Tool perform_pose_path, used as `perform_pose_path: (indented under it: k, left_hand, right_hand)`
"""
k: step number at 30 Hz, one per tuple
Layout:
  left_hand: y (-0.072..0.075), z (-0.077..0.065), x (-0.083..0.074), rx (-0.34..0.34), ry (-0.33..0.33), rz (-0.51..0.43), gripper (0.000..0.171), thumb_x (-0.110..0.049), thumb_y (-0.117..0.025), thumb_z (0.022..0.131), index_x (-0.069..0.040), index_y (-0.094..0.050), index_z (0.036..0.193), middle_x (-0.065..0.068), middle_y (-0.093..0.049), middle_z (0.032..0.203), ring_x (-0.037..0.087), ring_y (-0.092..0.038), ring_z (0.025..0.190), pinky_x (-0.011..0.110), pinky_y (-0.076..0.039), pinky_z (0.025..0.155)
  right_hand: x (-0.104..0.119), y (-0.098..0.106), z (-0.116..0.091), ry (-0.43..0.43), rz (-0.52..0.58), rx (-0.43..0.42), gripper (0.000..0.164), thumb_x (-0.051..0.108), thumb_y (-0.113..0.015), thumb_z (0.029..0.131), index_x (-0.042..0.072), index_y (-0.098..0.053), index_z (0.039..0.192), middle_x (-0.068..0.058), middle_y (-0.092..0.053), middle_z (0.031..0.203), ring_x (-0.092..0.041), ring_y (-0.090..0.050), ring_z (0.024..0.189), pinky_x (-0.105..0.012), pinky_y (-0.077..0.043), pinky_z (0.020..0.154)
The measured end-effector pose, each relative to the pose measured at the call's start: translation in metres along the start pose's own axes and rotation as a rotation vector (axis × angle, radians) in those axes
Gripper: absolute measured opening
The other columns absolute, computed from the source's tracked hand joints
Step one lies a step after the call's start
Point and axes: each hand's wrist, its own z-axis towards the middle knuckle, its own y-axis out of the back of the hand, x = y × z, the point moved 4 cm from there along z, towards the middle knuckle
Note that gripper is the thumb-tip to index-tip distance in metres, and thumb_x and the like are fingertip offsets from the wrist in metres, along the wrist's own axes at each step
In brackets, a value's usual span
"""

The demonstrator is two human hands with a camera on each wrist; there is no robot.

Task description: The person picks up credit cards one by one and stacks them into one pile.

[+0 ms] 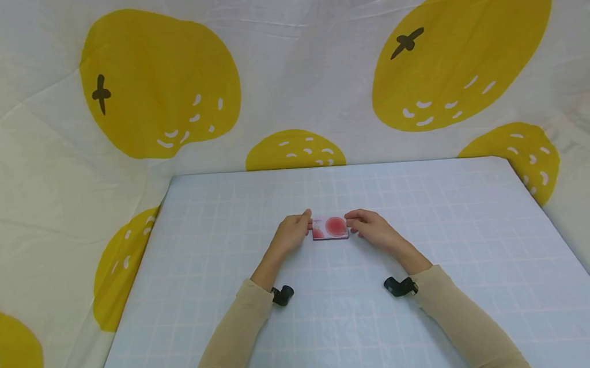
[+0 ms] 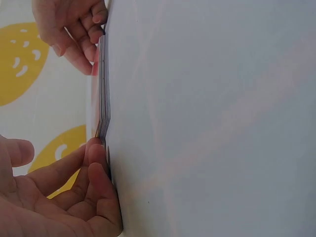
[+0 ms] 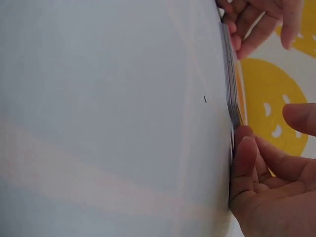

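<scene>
A small stack of thin cards (image 1: pixel 324 229) lies flat on the table, its top printed in pale pink with a red disc. At its left end is my left hand (image 1: pixel 292 232), fingertips touching the edge and thumb held up off the cards. My right hand (image 1: pixel 375 229) is at the opposite end, its fingers likewise against the edge. Both wrist views show the layered side of the stack (image 2: pixel 103 84) between the two hands. In the right wrist view, the right thumb (image 3: pixel 300 118) stands apart from the bent fingers below the cards (image 3: pixel 230 74).
A pale blue gridded cloth covers the table (image 1: pixel 337 319). Behind and beside it hangs a white sheet (image 1: pixel 295 51) with big yellow fruit prints. A black wrist camera (image 1: pixel 283 296) sits at the left cuff, and another camera (image 1: pixel 399 286) at the right.
</scene>
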Motion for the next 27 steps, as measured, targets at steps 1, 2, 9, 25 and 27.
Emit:
perform_pose_path:
  k: [1,2,9,25,27]
  left_hand:
    - [-0.0003,0.0005,0.0007,0.001,-0.004,0.005,0.06,-0.054,-0.038,0.104,-0.006,-0.069,0.123,0.001,-0.067,0.099,0.022,-0.059,0.099,0.046,-0.045,0.096]
    - [-0.0005,0.0008,0.001,0.001,-0.012,0.009,0.059,-0.053,-0.039,0.104,-0.006,-0.069,0.122,0.001,-0.068,0.1,0.021,-0.059,0.099,0.046,-0.046,0.096]
    - [-0.0023,0.001,0.001,0.0,-0.027,0.041,0.052,-0.049,-0.043,0.104,-0.007,-0.072,0.104,0.004,-0.063,0.088,0.022,-0.055,0.089,0.04,-0.045,0.081]
    - [-0.0001,-0.0017,0.0011,0.004,-0.071,0.063,0.046,-0.047,-0.044,0.104,-0.011,-0.072,0.097,0.003,-0.065,0.095,0.022,-0.056,0.091,0.041,-0.047,0.081]
    - [0.0001,-0.0019,0.0022,0.005,-0.062,0.057,0.046,-0.048,-0.044,0.104,-0.012,-0.072,0.095,0.004,-0.064,0.092,0.022,-0.055,0.088,0.041,-0.046,0.078]
  right_hand:
    - [-0.0003,0.0,0.0002,-0.001,-0.004,0.0,0.039,0.033,-0.055,0.104,0.009,-0.058,0.135,-0.011,-0.06,0.124,-0.027,-0.055,0.106,-0.038,-0.048,0.093]
    - [-0.0004,0.0,0.0,-0.003,-0.005,0.0,0.039,0.033,-0.055,0.104,0.009,-0.058,0.135,-0.011,-0.06,0.123,-0.027,-0.055,0.106,-0.039,-0.048,0.093]
    - [0.0004,0.0003,-0.0019,-0.011,-0.023,0.003,0.039,0.032,-0.054,0.104,0.008,-0.058,0.135,-0.011,-0.06,0.124,-0.027,-0.056,0.106,-0.039,-0.049,0.093]
    - [0.0021,-0.0007,-0.0024,0.01,-0.024,-0.001,0.037,0.03,-0.053,0.105,0.008,-0.056,0.135,-0.011,-0.06,0.124,-0.028,-0.057,0.106,-0.039,-0.049,0.094]
    - [0.0014,-0.0005,-0.002,0.01,-0.023,-0.002,0.037,0.029,-0.053,0.105,0.008,-0.055,0.135,-0.011,-0.061,0.124,-0.027,-0.057,0.105,-0.039,-0.049,0.094]
